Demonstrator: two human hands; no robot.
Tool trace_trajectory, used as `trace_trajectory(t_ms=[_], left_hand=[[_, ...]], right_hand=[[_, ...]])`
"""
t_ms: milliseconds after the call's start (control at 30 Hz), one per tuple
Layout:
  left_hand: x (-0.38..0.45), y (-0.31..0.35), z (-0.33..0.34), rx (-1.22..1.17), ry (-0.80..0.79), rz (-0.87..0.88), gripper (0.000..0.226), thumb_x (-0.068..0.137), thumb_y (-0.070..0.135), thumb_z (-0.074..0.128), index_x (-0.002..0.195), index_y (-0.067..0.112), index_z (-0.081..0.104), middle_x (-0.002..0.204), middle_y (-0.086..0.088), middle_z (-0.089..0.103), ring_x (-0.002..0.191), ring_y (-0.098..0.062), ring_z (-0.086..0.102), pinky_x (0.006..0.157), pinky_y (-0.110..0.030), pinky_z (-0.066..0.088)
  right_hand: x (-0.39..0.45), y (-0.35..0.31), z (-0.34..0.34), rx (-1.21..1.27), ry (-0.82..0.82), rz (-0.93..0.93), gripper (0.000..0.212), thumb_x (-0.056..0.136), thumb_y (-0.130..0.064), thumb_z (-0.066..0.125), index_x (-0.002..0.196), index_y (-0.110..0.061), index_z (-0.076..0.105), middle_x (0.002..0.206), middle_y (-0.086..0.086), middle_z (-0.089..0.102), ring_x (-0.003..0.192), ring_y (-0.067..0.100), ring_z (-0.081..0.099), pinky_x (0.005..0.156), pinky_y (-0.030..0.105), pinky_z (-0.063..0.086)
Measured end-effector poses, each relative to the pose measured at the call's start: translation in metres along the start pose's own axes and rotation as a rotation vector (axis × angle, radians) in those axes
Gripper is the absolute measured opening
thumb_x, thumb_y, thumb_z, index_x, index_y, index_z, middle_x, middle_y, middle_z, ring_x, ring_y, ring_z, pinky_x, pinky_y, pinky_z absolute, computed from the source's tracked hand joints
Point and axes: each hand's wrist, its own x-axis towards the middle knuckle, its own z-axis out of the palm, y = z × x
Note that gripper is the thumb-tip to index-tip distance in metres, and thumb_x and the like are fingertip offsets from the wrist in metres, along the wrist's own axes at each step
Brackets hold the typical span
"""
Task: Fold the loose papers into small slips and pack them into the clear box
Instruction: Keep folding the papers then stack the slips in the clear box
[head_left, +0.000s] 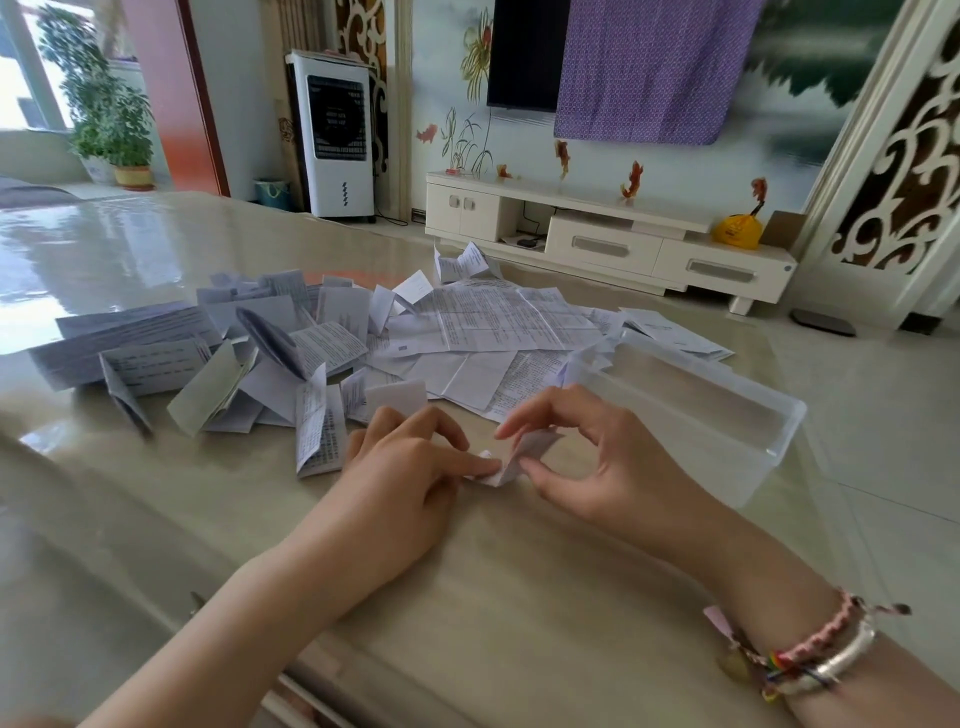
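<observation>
Your left hand (410, 467) pins small slip (511, 457) to table (519, 597), fingertips pressed on its near end. Right hand (587, 457) pinches other end between thumb and forefinger, mid-fold I'd guess. Clear box (748, 447) sits just right of your hands, looks empty so far. Loose papers (488, 322) piled behind, some half folded, lots flat. Honestly you've barely started, packing not begun.

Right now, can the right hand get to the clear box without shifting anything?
Probably yes. The clear box lies open-topped just beside the right hand, with bare table between them. The hand is busy pinching the paper slip with the left hand.
</observation>
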Motion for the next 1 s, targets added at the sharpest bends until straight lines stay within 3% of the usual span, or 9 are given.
trace_trajectory(t_ms=[100, 200, 300, 367, 467, 533, 633, 800, 1000], left_hand=[[-0.001, 0.0, -0.002, -0.024, -0.054, -0.024, 0.051, 0.088, 0.002, 0.053, 0.104, 0.048, 0.069, 0.109, 0.023, 0.052, 0.096, -0.012, 0.033, 0.084, -0.023, 0.024], [-0.001, -0.003, -0.001, -0.064, -0.057, -0.022, 0.043, 0.085, 0.003, 0.055, 0.1, 0.041, 0.072, 0.104, 0.023, 0.054, 0.091, -0.012, 0.037, 0.086, -0.029, 0.033], [0.0, -0.005, -0.001, -0.094, 0.004, -0.041, 0.025, 0.088, 0.013, 0.062, 0.098, 0.035, 0.067, 0.094, 0.023, 0.054, 0.088, -0.012, 0.046, 0.077, -0.023, 0.034], [-0.001, -0.006, -0.001, -0.097, 0.062, -0.065, 0.023, 0.089, 0.017, 0.061, 0.108, 0.03, 0.062, 0.094, 0.022, 0.055, 0.088, -0.009, 0.048, 0.076, -0.019, 0.035], [-0.003, -0.003, -0.003, -0.092, 0.102, -0.048, 0.031, 0.09, 0.025, 0.058, 0.12, 0.033, 0.058, 0.1, 0.021, 0.056, 0.095, -0.009, 0.047, 0.085, -0.024, 0.039], [-0.004, 0.003, -0.003, -0.062, 0.046, -0.03, 0.031, 0.088, 0.046, 0.055, 0.118, 0.04, 0.062, 0.104, 0.021, 0.056, 0.097, -0.009, 0.045, 0.087, -0.026, 0.039], [-0.003, 0.006, 0.0, 0.013, -0.022, -0.024, 0.053, 0.075, 0.071, 0.04, 0.11, 0.042, 0.068, 0.103, 0.022, 0.055, 0.096, -0.008, 0.042, 0.089, -0.027, 0.039], [-0.003, 0.007, -0.001, 0.068, -0.022, -0.008, 0.032, 0.085, 0.059, 0.057, 0.108, 0.042, 0.069, 0.103, 0.022, 0.053, 0.095, -0.009, 0.039, 0.089, -0.028, 0.038], [-0.003, 0.002, -0.003, 0.029, -0.061, -0.038, 0.029, 0.085, 0.053, 0.058, 0.112, 0.048, 0.066, 0.099, 0.022, 0.046, 0.092, -0.008, 0.032, 0.083, -0.022, 0.031]], right_hand=[[0.003, 0.003, 0.008, 0.016, -0.034, 0.015, 0.037, 0.082, -0.016, 0.069, 0.109, -0.039, 0.059, 0.098, -0.012, 0.062, 0.102, 0.01, 0.059, 0.089, 0.018, 0.043], [0.007, 0.011, 0.016, -0.087, -0.051, 0.084, 0.054, 0.083, -0.026, 0.072, 0.128, -0.035, 0.044, 0.115, -0.017, 0.054, 0.108, 0.002, 0.046, 0.092, 0.016, 0.036], [0.01, 0.017, 0.02, -0.192, -0.072, 0.163, 0.072, 0.08, -0.041, 0.072, 0.139, -0.032, 0.032, 0.13, -0.015, 0.045, 0.118, 0.008, 0.037, 0.104, 0.026, 0.034], [0.01, 0.017, 0.02, -0.218, -0.112, 0.216, 0.075, 0.081, -0.049, 0.068, 0.142, -0.032, 0.028, 0.136, -0.015, 0.039, 0.127, 0.007, 0.028, 0.11, 0.029, 0.029], [0.009, 0.015, 0.019, -0.247, -0.131, 0.248, 0.078, 0.081, -0.056, 0.064, 0.144, -0.032, 0.024, 0.135, -0.016, 0.034, 0.132, 0.004, 0.02, 0.112, 0.028, 0.024], [0.009, 0.013, 0.018, -0.27, -0.132, 0.246, 0.079, 0.082, -0.057, 0.062, 0.145, -0.031, 0.023, 0.137, -0.015, 0.033, 0.133, 0.006, 0.019, 0.112, 0.027, 0.023], [0.01, 0.01, 0.018, -0.309, -0.127, 0.243, 0.079, 0.084, -0.056, 0.061, 0.146, -0.029, 0.022, 0.143, -0.009, 0.033, 0.134, 0.009, 0.019, 0.112, 0.027, 0.022], [0.01, 0.011, 0.016, -0.418, -0.114, 0.243, 0.07, 0.088, -0.048, 0.059, 0.144, -0.026, 0.022, 0.144, -0.004, 0.032, 0.134, 0.013, 0.021, 0.11, 0.027, 0.022], [0.006, 0.01, 0.015, -0.334, -0.084, 0.208, 0.057, 0.09, -0.035, 0.058, 0.138, -0.028, 0.027, 0.132, -0.012, 0.035, 0.128, 0.008, 0.026, 0.108, 0.025, 0.025]])
